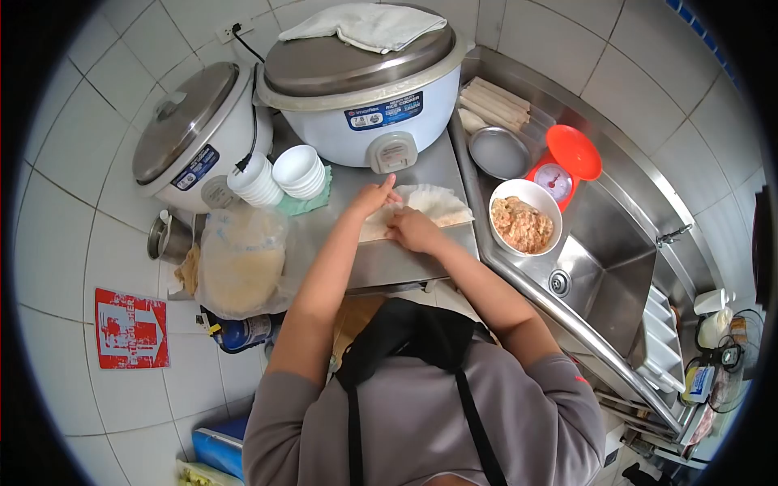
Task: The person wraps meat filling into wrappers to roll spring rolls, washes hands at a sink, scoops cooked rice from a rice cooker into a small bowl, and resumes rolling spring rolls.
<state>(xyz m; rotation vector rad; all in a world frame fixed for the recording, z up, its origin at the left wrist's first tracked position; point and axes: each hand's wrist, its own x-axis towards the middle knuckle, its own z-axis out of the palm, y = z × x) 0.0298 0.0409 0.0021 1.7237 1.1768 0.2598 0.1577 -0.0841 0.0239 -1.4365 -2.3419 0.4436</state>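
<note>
A thin, pale wrapper sheet lies on the steel counter, its far edge ruffled and its near edge folded into a straight strip. My left hand is over the sheet's left part, with a finger stretched out toward the rice cooker. Close beside it, my right hand has its fingers curled down on the near fold, pinching it; the fingertips are partly hidden. To the right stands a white bowl of minced filling. Several finished-looking pale rolls lie on a tray at the back.
Two rice cookers stand behind, the larger with a cloth on its lid. White bowls are stacked at left, near a plastic bag of wrappers. A red scale, a round metal pan and a sink are at right.
</note>
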